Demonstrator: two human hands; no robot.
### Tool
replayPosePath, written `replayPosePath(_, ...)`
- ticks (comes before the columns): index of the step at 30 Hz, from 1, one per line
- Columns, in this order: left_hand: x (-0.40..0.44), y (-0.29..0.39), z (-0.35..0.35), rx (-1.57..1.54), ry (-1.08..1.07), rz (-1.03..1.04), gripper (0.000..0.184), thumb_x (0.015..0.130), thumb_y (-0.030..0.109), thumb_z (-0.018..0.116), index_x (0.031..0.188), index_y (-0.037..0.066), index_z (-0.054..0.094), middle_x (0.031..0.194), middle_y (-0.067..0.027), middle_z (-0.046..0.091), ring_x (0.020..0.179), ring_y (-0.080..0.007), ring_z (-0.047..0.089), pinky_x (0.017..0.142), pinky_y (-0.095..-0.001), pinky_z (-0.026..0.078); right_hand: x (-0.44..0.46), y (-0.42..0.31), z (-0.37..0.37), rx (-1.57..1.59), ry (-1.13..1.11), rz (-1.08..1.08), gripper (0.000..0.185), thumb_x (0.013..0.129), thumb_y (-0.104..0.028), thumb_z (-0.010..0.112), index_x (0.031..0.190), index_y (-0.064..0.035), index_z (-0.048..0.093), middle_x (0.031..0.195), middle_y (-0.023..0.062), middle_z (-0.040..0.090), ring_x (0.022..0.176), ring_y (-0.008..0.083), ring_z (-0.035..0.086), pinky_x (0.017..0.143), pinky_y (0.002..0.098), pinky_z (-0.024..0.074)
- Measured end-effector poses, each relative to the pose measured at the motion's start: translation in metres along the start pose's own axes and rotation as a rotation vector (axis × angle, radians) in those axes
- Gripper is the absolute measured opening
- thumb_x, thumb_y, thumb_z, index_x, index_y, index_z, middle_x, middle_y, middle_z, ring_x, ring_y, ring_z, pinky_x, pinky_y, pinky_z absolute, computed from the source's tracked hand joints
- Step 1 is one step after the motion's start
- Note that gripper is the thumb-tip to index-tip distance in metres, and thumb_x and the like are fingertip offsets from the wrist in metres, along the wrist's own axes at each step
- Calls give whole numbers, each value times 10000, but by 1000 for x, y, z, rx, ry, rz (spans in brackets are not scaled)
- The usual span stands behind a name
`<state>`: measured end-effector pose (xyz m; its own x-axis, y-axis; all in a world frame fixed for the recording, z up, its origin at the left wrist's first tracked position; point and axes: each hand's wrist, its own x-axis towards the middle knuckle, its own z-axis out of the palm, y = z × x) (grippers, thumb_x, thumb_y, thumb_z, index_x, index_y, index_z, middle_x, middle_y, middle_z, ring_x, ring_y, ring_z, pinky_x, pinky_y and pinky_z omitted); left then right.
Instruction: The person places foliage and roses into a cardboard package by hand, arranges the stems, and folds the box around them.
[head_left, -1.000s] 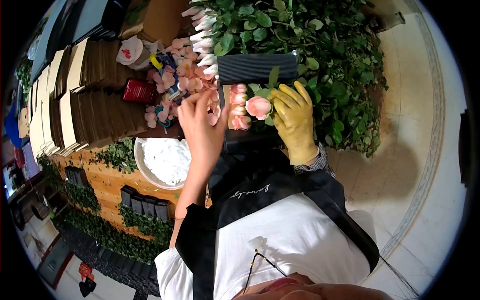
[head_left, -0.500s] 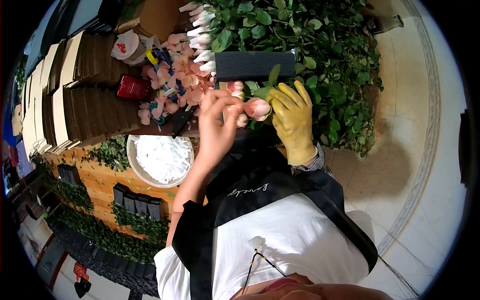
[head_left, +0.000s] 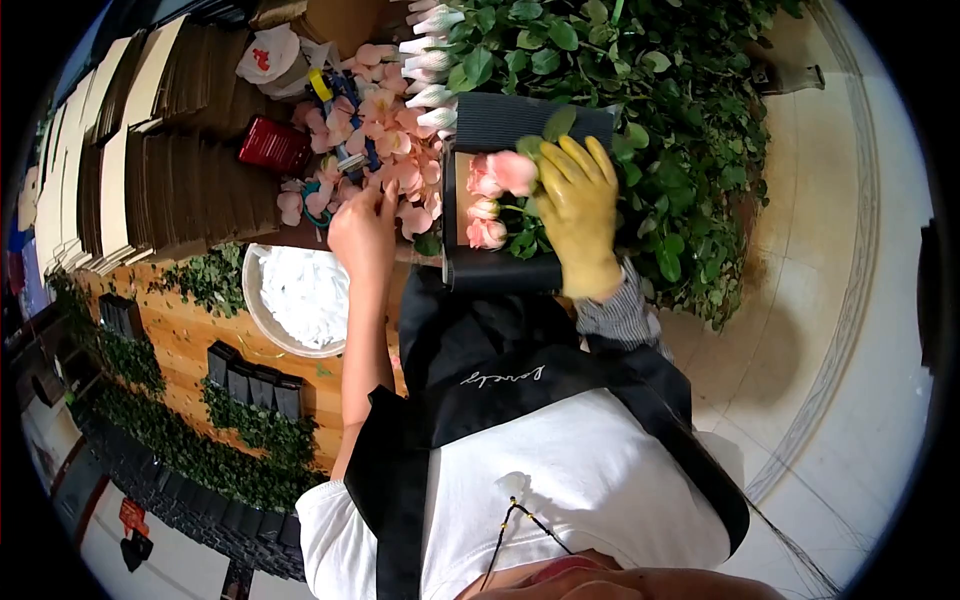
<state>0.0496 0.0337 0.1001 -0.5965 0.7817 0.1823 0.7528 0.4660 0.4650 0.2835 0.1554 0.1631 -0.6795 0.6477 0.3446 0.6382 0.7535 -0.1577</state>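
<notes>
My left hand (head_left: pixel 362 230) is bare. Its fingers are drawn together at the edge of a heap of loose pink petals (head_left: pixel 385 135); whether a petal is between the fingertips cannot be seen. My right hand (head_left: pixel 580 215), in a yellow rubber glove, grips a pink rose (head_left: pixel 513 173) just below its head, and a green leaf shows above the fingers. Beside that bloom, several pink roses (head_left: pixel 484 235) lie heads to the left on a cardboard sheet inside dark corrugated wrapping (head_left: pixel 530 122).
Leafy stems (head_left: pixel 680 180) are piled at the right. White-netted flower heads (head_left: pixel 432 60) line the back. Left of the petals are a red box (head_left: pixel 273 146) and stacked cardboard (head_left: pixel 200 190). A tub of white pieces (head_left: pixel 300 300) stands below my left forearm.
My left hand has moved from the rose leftward to the petal heap. The gloved right hand keeps the rose, now over the wrapping, and the roses beneath are uncovered.
</notes>
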Motion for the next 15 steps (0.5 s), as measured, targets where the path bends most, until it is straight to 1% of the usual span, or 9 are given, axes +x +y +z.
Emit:
replayPosePath(1,-3,-4,6,6,-222,-143,347,932,333,676,741,43,660,647,-149,619,589,-338,602,556,-408,476,4,-1,14,-34,-60,20,359,721,-117,746,1063,-42,664,1196,72,640,1219,270,539,1112,463,369)
replayPosePath(4,-15,-8,22,-381,-355,-223,228,963,268,634,940,72,747,733,-150,698,689,-336,686,639,-378,532,12,-7,15,-92,-146,47,378,786,-156,731,1140,-45,662,1242,103,648,1224,301,550,1107,469,375)
replayPosePath(7,-17,0,20,-677,-566,-378,243,956,227,653,937,-1,737,723,-111,727,655,-197,713,632,-314,530,6,-17,-27,84,-134,78,445,781,-122,741,1214,-68,652,1242,133,652,1186,341,579,1070,473,418)
replayPosePath(9,-16,11,24,-680,-627,-316,281,955,236,655,926,-33,732,735,-118,735,646,-171,712,625,-295,533,8,-22,-44,260,-182,5,457,785,-102,744,1229,-67,640,1128,140,699,1073,347,641,981,449,491)
replayPosePath(10,-20,12,35,-696,-611,-264,285,961,239,648,932,-31,734,755,-119,740,671,-174,726,636,-309,544,3,-26,-45,311,-305,49,453,788,-109,750,1225,-70,639,1038,130,712,987,341,663,905,438,519)
replayPosePath(11,-23,15,42,-649,-597,-229,238,943,211,646,937,-7,740,786,-147,735,710,-247,733,671,-365,558,-2,-28,-43,361,-425,95,448,791,-116,757,1221,-73,637,949,120,724,900,334,685,828,428,547)
replayPosePath(12,-23,17,47,-528,-551,-112,207,926,189,648,944,6,744,799,-164,726,731,-290,722,689,-389,559,-9,-27,-33,219,-501,49,405,790,-177,775,1149,-60,628,831,88,711,798,309,688,724,422,540)
replayPosePath(13,-24,19,50,-406,-503,5,182,908,167,649,950,20,748,812,-181,718,751,-333,712,707,-414,560,-13,-22,-16,220,-500,51,405,790,-177,775,1149,-60,628,831,88,711,798,309,688,724,422,540)
replayPosePath(15,-26,30,44,-377,-495,7,170,894,156,651,947,30,753,813,-192,708,762,-359,698,714,-429,557,-18,-9,21,4,-773,20,325,803,-274,757,1013,-72,613,777,88,688,754,280,684,667,414,521)
